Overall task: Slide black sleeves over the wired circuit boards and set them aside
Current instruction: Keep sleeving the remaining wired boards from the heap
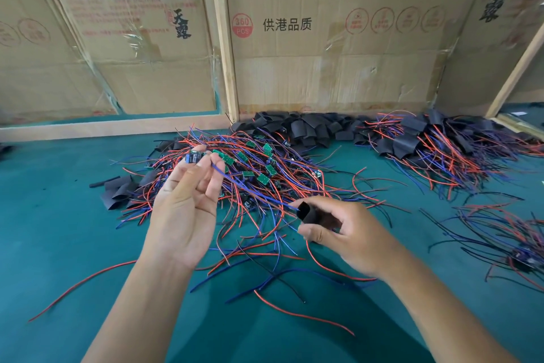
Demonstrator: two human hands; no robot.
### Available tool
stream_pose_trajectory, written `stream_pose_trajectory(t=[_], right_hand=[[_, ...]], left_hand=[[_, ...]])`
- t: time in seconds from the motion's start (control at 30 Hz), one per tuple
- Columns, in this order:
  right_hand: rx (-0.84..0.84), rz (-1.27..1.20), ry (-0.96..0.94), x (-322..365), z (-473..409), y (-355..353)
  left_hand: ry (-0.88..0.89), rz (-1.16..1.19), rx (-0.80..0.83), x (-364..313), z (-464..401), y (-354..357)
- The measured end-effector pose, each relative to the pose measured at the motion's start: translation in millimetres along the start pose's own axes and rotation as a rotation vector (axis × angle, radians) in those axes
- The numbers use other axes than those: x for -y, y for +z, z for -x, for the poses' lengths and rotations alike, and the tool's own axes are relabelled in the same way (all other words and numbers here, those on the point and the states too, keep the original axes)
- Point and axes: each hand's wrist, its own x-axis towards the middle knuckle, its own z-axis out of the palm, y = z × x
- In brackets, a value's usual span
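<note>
Nearest us, our right hand (338, 230) pinches a black sleeve (306, 212) while our left hand (188, 186) grips the circuit board (195, 155); we should feed its blue wire (250, 189) straight into the opening.

A green felt-like table top (59, 230) carries everything. At its middle lies a tangled heap of red, blue and black wires with small green circuit boards (259, 168). Far behind that, against the cardboard wall, sits a pile of loose black sleeves (312, 127). A few flat black sleeves (117, 190) lie at the heap's left edge. To the far right rests a pile of sleeved boards (441, 144), and a smaller wire bundle (500, 239) lies nearer on the right.
</note>
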Motion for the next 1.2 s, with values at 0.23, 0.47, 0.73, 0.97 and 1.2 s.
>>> stream_pose_trajectory(t=[0.23,0.47,0.73,0.97,1.2], right_hand=[[-0.164,0.139,-0.157,9,2,7],[-0.201,0.130,-0.174,8,2,11],[-0.248,0.306,-0.158,9,3,12],[-0.202,0.630,-0.156,11,5,8],[-0.165,0.695,-0.184,13,5,16]], left_hand=[[0.042,-0.016,-0.013,1,3,4],[0.052,-0.085,0.027,5,8,9],[0.063,-0.181,0.064,29,18,12],[0.039,-0.229,0.076,37,25,14],[0.047,-0.181,0.034,41,26,17]])
